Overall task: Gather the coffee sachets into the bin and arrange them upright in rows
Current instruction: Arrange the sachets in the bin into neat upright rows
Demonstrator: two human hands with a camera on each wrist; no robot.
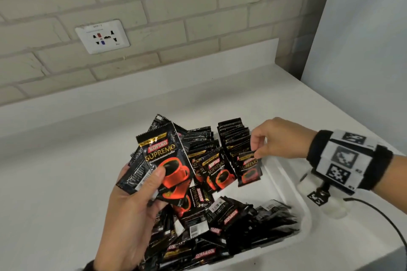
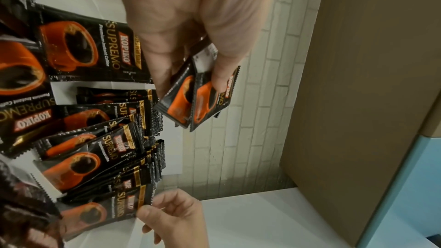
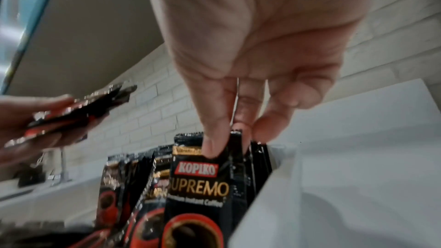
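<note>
A white bin (image 1: 293,185) sits on a white counter (image 1: 66,171) below a brick wall (image 1: 154,6) with a socket (image 1: 102,36). The left hand (image 1: 134,211) is raised over the bin's near-left part, thumb pressed on the front of a small fan of sachets (image 1: 165,160) — printed faces toward the head camera, fingers curled behind them. The right hand (image 1: 277,138) is well apart from the left, at the bin's right side, pinching the top edge of one sachet (image 1: 250,167) between thumb and fingertips; that sachet stands upright at the front of the right-hand row, close to the bin's right wall. The right wrist view shows the thumb (image 3: 214,144) over its serrated top, just above the logo. Behind and beside it, rows (image 1: 220,145) of sachets stand on edge in the far part of the bin. In the near part, a loose pile (image 1: 231,226) lies flat and jumbled — some face up, some showing barcodes. A marker band (image 1: 343,160) wraps the right wrist.
</note>
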